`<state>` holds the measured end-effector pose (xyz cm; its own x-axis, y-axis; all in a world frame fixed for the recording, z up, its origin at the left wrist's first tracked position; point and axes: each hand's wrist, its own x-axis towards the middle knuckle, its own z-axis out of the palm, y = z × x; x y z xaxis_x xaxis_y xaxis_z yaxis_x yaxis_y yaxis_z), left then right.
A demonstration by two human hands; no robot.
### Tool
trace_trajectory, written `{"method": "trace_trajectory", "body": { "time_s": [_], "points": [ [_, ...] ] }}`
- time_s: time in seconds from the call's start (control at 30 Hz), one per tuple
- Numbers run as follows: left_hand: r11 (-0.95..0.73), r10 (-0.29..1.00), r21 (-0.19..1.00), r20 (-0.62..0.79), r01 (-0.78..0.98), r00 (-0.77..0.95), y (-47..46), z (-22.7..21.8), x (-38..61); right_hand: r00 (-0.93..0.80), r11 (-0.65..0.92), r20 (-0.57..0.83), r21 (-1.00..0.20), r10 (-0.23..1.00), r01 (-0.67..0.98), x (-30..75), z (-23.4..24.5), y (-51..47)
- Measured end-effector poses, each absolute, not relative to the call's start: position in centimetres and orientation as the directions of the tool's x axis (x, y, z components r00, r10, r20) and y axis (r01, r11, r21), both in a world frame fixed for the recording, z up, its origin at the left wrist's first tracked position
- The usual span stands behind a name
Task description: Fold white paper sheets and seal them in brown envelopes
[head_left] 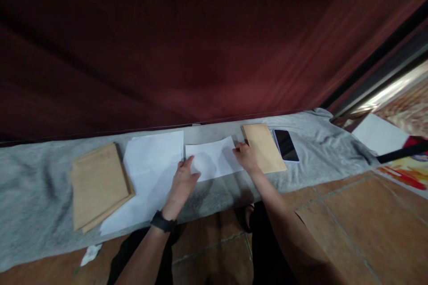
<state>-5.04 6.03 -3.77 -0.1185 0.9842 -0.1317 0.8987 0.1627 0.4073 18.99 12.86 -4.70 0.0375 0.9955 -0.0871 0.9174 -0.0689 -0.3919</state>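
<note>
A small white sheet of paper (214,156) lies between my hands on the grey cloth. My left hand (183,180), with a black band on its wrist, rests at the sheet's left end, thumb and fingers apart. At the right end, my right hand (244,155) has its fingers closed on the sheet's edge, which lifts slightly there. Larger white sheets (154,164) lie left of my left hand. A stack of brown envelopes (98,182) partly covers them. Just right of my right hand are more brown envelopes (267,149).
A dark phone (286,145) lies beside the right envelopes. The grey cloth (314,156) covers a long narrow surface against a dark red upright panel (200,53). Below is a tiled floor (351,222), with a crumpled white scrap (91,254) at the left. A black bar (401,153) juts in from the right.
</note>
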Motion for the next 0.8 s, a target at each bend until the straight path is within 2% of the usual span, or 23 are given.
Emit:
{"method": "trace_trajectory", "body": {
  "time_s": [0.13,0.23,0.37,0.47,0.6,0.8],
  "points": [
    [0.179,0.981,0.186,-0.104,0.966,-0.162,4.4,-2.6,-4.6,0.106,-0.104,-0.011,-0.334,0.994,0.937,18.7,-4.6,12.0],
    [0.082,0.993,0.086,0.077,0.993,-0.089,4.0,-2.0,-3.4,0.083,-0.026,0.155,-0.338,0.984,0.941,17.8,-4.5,11.5],
    [-0.171,0.958,0.135,0.255,0.976,0.132,5.7,-3.7,-0.9,-0.161,0.312,0.312,-0.526,0.936,0.791,15.1,-5.5,11.1],
    [-0.278,0.943,0.154,0.23,0.948,0.24,7.4,-6.2,0.4,-0.325,0.463,0.331,-0.586,0.886,0.665,13.1,-6.8,10.9],
    [-0.249,0.96,0.146,0.164,0.957,0.225,8.4,-8.4,0.9,-0.377,0.462,0.267,-0.487,0.887,0.741,12.4,-8.2,10.6],
    [-0.17,0.972,0.146,0.188,0.975,0.141,8.6,-8.5,0.3,-0.353,0.409,0.23,-0.275,0.907,0.87,13.7,-8.6,10.9]
  ]
}}
